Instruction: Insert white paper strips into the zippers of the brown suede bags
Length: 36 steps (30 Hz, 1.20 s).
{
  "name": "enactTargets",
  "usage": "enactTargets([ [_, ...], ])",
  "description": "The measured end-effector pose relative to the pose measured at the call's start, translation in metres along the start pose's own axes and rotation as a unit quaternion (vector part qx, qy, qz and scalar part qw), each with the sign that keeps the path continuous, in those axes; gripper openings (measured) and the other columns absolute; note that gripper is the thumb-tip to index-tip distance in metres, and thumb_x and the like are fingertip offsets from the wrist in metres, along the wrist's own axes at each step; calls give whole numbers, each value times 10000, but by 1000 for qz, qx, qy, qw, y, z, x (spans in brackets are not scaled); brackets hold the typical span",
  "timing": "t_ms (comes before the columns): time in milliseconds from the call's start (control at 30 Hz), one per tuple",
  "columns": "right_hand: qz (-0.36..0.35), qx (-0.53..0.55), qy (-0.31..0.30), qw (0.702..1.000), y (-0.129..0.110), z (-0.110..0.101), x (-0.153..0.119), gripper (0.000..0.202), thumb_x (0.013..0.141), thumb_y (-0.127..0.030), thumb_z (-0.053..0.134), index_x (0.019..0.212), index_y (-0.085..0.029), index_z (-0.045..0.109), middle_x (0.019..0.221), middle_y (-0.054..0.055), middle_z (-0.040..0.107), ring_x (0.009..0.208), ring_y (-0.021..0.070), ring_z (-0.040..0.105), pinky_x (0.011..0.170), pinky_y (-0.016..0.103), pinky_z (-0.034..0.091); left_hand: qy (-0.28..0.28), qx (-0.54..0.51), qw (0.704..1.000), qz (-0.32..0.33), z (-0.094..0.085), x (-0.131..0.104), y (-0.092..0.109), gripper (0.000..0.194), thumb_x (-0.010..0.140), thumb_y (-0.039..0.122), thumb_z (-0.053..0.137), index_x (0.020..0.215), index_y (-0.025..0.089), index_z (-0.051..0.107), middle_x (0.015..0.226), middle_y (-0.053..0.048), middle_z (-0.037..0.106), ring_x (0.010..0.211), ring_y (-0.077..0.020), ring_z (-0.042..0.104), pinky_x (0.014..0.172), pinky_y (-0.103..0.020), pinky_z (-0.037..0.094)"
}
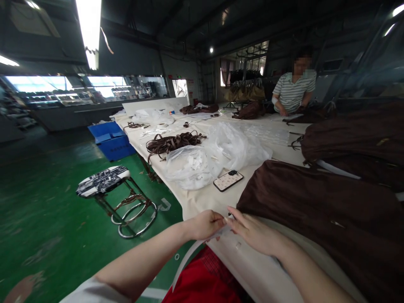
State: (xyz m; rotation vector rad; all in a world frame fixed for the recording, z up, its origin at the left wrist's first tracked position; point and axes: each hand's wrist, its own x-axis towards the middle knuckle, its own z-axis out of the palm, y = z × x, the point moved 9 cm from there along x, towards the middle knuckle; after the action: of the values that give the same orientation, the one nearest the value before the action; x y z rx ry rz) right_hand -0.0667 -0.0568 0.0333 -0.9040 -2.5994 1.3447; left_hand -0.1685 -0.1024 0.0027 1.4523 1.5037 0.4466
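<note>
1. Room: workshop, dim overhead, green floor [57, 210], lit tube lamp [89, 29] at upper left of the frame
2. Left hand [203, 226], lower centre: thumb and fingers closed, apparently pinching the upper end of a pale strip [185, 257]
3. Right hand [257, 235], just right of it: fingers extended, tips meeting the left fingertips; whether it grips anything, cannot tell
4. Pale strip: thin, curving from beneath the left hand towards the bottom edge, over red clothing [198, 282]
5. Handling, as judged: a firm pinch close to the end, with the right fingertips guiding lightly; strip flat and untwisted between the fingers, its slack free of the table edge, where a limp band could catch or crease
6. Table [200, 204], cream covering, running from lower right to upper centre; on it, a patterned phone [227, 181], crumpled clear plastic [236, 147] and a heap of dark straps [173, 143]
7. Brown fabric [303, 193], broad, spread at right
8. Round-seated stool [104, 181], metal legs, at left; blue box [115, 146] beyond
9. Person in a striped shirt [293, 92], upper right, across the table, arms lowered towards its surface
</note>
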Motion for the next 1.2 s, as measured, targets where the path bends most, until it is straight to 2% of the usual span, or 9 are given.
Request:
enactTargets([
  [100,16,-49,33,998,12,-20,4,481,925,-394,329,1362,-209,412,770,51,703,742,199,656,731,288,440,5,30,1000,0,-3,2,6,571,839,652,344,675,136,525,638,-35,601,448,-66,462,422,-171,348],
  [200,13,-116,98,988,22,-39,11,485,839,-170,390,1310,-240,482,942,54,697,856,183,640,767,266,427,-2,21,999,-35,-4,4,6,554,830,645,368,672,136,522,644,-51,625,428,-80,487,414,-185,373],
  [267,-8,-127,106,986,23,-37,17,524,781,-96,398,1271,-235,524,1069,53,666,970,180,610,833,260,413,-7,7,998,-68,-6,6,4,547,826,648,368,714,138,531,627,-47,628,384,-89,484,392,-202,380],
  [433,-85,-141,75,984,12,-18,23,338,839,-164,428,1092,-244,638,969,41,680,905,181,620,769,243,420,13,45,995,-90,-25,9,13,538,844,621,363,773,133,578,618,-38,651,343,-90,482,392,-211,387],
  [567,-84,-198,108,971,9,-22,25,270,847,-204,482,1043,-262,659,923,35,673,852,185,623,701,246,403,-7,111,988,-111,-33,12,18,514,847,592,390,772,132,605,614,-43,668,338,-98,492,407,-215,398],
  [667,-81,-235,102,963,11,-20,28,218,863,-217,477,918,-253,685,831,28,663,801,181,623,662,248,383,-31,149,980,-129,-32,19,22,483,846,562,405,736,135,603,621,-53,674,367,-116,528,432,-222,420],
  [833,-43,-210,139,967,23,-35,26,329,770,-153,571,1082,-239,627,840,16,669,764,163,611,650,235,383,-66,214,964,-142,-23,36,35,422,832,446,444,592,137,603,610,-68,676,403,-136,551,475,-249,448],
  [967,-50,-209,132,968,24,-39,24,250,767,-222,615,1009,-261,666,807,4,655,726,150,600,621,228,372,-64,278,950,-128,-21,43,43,422,808,402,464,508,135,596,550,-81,659,406,-134,543,466,-235,437],
  [1200,-106,-304,109,941,5,-13,29,195,881,-234,495,891,-256,689,817,38,663,783,188,622,641,254,377,-114,109,977,-147,-14,34,30,336,772,437,511,716,133,644,579,-47,659,481,-155,581,478,-246,460],
])
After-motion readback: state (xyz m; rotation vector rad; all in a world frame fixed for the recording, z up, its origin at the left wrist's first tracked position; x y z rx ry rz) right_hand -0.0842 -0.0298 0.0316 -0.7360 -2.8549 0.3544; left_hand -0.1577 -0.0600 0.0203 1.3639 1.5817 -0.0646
